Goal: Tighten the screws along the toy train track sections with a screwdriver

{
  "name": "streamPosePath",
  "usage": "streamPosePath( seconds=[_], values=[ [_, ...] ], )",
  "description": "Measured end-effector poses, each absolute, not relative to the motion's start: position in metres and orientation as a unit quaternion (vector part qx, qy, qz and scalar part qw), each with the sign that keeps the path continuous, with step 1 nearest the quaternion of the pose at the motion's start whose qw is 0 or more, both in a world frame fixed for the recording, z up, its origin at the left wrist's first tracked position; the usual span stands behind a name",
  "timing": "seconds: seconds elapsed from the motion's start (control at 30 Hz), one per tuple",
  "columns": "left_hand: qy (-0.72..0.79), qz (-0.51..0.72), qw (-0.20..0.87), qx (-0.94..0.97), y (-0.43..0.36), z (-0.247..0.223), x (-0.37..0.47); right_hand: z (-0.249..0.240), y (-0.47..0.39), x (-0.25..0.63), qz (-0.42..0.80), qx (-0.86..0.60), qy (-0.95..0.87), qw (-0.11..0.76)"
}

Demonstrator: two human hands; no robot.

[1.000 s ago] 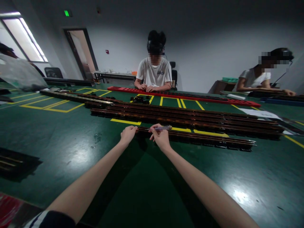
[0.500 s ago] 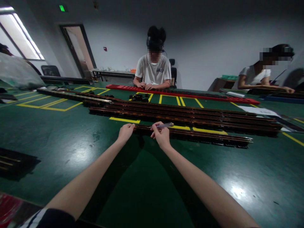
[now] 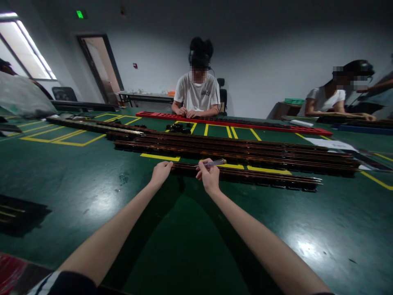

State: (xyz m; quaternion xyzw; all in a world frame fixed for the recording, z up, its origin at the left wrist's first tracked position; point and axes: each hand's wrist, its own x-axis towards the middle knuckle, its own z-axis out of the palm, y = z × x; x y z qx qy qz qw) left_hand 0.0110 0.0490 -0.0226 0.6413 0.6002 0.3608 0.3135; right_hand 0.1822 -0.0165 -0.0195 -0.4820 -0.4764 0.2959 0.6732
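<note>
A long dark strip with copper-coloured metal rails [image 3: 264, 176] lies crosswise on the green table in front of me. My left hand [image 3: 161, 172] is closed on its left end, thumb and fingers pinching there. Toward the middle of the strip, my right hand [image 3: 208, 175] grips a screwdriver with a clear purplish handle [image 3: 215, 162]. Its thin shaft points left along the strip; where the tip rests is too small to make out. Just behind lies a bundle of similar long dark strips [image 3: 239, 149].
A long red tray [image 3: 276, 128] runs across the far side, before a seated person [image 3: 196, 92]. Another person [image 3: 327, 98] works at the right by a blue tray [image 3: 362, 128]. More dark strips [image 3: 21, 213] lie at the left; a plastic bag [image 3: 24, 94] stands beyond.
The view has shifted slightly. Both hands keep their hold in nearly the same place on the strip. At the far right, another person's arm has come into view.
</note>
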Motion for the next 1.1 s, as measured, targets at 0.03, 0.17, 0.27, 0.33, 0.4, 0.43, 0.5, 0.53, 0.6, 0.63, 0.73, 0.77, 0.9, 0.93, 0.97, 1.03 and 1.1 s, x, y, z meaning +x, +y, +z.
streamPosePath(
  seconds=[0.03,0.17,0.27,0.33,0.4,0.43,0.5,0.53,0.6,0.63,0.73,0.77,0.9,0.93,0.97,1.03,1.1],
  values=[
    [0.599,0.364,0.317,0.639,0.049,-0.023,0.011,-0.02,-0.017,0.182,0.295,-0.482,-0.474,0.675],
    [0.6,0.368,0.305,0.642,0.047,-0.023,0.011,-0.02,-0.017,0.183,0.299,-0.483,-0.474,0.673],
    [0.599,0.363,0.291,0.652,0.044,-0.021,0.011,-0.019,-0.016,0.184,0.301,-0.482,-0.481,0.668],
    [0.603,0.352,0.281,0.659,0.043,-0.018,0.012,-0.019,-0.016,0.184,0.298,-0.484,-0.483,0.666],
    [0.611,0.336,0.263,0.666,0.042,-0.016,0.013,-0.019,-0.016,0.184,0.294,-0.489,-0.483,0.664],
    [0.616,0.328,0.252,0.671,0.042,-0.014,0.014,-0.019,-0.015,0.184,0.293,-0.491,-0.485,0.662],
    [0.624,0.315,0.231,0.677,0.042,-0.013,0.015,-0.02,-0.015,0.184,0.29,-0.494,-0.488,0.659],
    [0.625,0.312,0.225,0.679,0.042,-0.012,0.015,-0.02,-0.015,0.184,0.288,-0.495,-0.49,0.658],
    [0.623,0.312,0.224,0.682,0.041,-0.012,0.016,-0.021,-0.015,0.185,0.284,-0.496,-0.494,0.655],
    [0.62,0.314,0.228,0.682,0.041,-0.013,0.016,-0.021,-0.015,0.185,0.282,-0.497,-0.496,0.654],
    [0.612,0.323,0.243,0.68,0.04,-0.014,0.016,-0.021,-0.016,0.185,0.281,-0.496,-0.499,0.653],
    [0.611,0.326,0.247,0.678,0.04,-0.015,0.016,-0.021,-0.016,0.184,0.28,-0.497,-0.497,0.654],
    [0.612,0.328,0.254,0.674,0.038,-0.015,0.016,-0.02,-0.017,0.183,0.283,-0.499,-0.489,0.657],
    [0.612,0.328,0.254,0.673,0.038,-0.014,0.016,-0.02,-0.018,0.183,0.284,-0.499,-0.489,0.657],
    [0.613,0.327,0.254,0.673,0.038,-0.014,0.016,-0.019,-0.018,0.183,0.285,-0.498,-0.488,0.657],
    [0.611,0.322,0.257,0.676,0.039,-0.013,0.016,-0.019,-0.019,0.183,0.289,-0.497,-0.488,0.657],
    [0.607,0.317,0.264,0.679,0.04,-0.013,0.015,-0.019,-0.02,0.183,0.293,-0.496,-0.489,0.655]
  ],
)
